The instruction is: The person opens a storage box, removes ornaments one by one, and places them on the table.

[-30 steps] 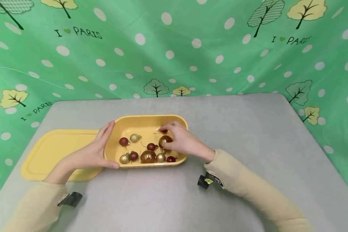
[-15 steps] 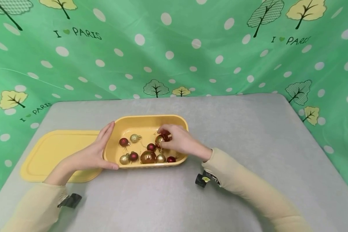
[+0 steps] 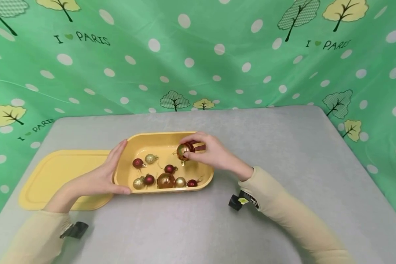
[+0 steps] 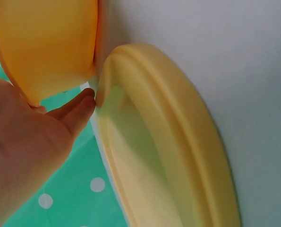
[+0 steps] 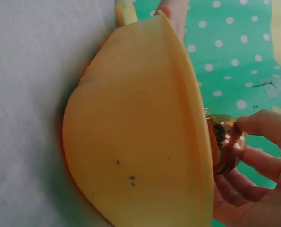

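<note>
In the head view, my left hand [image 3: 97,176] holds the left end of a yellow plastic box [image 3: 165,136], thumb at the front rim and fingers at the back corner. My right hand [image 3: 214,152] pinches a shiny gold Christmas bauble [image 3: 184,151] between thumb and fingers over the box's right part. The right wrist view shows this bauble [image 5: 227,142] just past the rim. Several more baubles lie in the box: a large amber one [image 3: 166,180], small dark red ones such as this red bauble [image 3: 138,163], and small gold ones such as this glittery bauble [image 3: 150,158].
A yellow lid [image 3: 62,176] lies flat on the grey table [image 3: 283,146], left of the box and partly under my left forearm. Behind the table hangs a green dotted curtain [image 3: 234,84]. A small black camera sits on each wrist.
My right hand takes hold of the gold bauble and lifts it up and back from the box floor. The small dark red bauble near those fingers drops out of sight. My left hand keeps its place.
</note>
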Demonstrator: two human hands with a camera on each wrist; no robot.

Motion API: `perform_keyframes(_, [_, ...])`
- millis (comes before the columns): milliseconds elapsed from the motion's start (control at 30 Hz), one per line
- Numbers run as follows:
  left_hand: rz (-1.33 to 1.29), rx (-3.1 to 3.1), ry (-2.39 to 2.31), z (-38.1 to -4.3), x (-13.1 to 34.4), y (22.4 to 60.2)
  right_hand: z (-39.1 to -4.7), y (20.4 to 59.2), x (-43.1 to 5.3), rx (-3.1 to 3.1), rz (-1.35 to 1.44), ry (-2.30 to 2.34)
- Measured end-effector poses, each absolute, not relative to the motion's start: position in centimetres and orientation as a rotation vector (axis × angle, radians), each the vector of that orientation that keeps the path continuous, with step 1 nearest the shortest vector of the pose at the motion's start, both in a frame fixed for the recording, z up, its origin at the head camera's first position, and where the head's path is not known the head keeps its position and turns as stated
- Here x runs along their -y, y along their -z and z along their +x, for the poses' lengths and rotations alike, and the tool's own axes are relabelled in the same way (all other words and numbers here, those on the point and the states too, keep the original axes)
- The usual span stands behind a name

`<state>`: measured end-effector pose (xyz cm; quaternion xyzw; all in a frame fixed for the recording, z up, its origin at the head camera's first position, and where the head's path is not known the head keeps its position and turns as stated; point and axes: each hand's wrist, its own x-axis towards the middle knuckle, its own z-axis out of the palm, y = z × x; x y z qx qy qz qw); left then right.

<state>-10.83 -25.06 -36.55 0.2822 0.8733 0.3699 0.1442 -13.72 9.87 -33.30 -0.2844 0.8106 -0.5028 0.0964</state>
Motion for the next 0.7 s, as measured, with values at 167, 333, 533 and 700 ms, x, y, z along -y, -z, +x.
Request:
perform_keyframes(167, [0.812, -2.494, -1.112, -11.0, 25.2, 36.6, -14.0, 33.5, -11.1, -2.304, -0.804, 1.68])
perform_keyframes(333, [0.785, -2.458, -1.134, -11.2, 25.0, 36.7, -14.4, 33.7, -12.9, -2.258, -0.74, 1.796])
perform_keyframes(533, [0.73, -2.407, -1.169, -11.0, 25.2, 37.0, -14.8, 34.1, -15.3, -2.273, -0.66, 1.826])
perform_keyframes(700, [0.722, -2.384, -1.188, -11.0, 25.3, 37.0, -15.2, 34.4, -17.1, -2.325, -0.657, 1.839])
